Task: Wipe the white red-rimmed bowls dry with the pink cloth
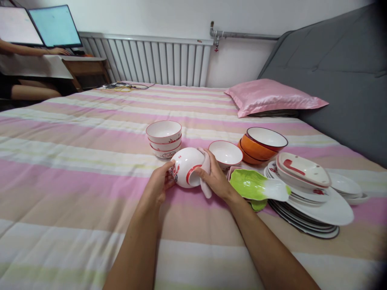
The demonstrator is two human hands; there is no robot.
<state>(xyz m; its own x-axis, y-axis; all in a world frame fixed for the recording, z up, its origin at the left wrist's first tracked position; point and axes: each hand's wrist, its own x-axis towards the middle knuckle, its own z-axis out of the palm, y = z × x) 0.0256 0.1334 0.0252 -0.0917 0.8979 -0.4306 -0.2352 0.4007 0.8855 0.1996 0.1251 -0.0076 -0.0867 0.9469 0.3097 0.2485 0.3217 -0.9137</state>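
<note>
The patterned white bowl (185, 161) is tipped on its side between the two hands, its red-ringed foot (190, 176) turned toward about four o'clock and its mouth facing away, out of sight. The left hand (159, 180) has its fingers closed on the wall at nine o'clock, while the right hand (217, 177), at three o'clock and nearer the foot, pinches a pale pink cloth (206, 186) against it; stacked bowls (161, 141) stand near, toward eleven.

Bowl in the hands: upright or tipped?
Tipped: the bowl shows its red foot ring toward the camera; its opening is out of sight.
</note>
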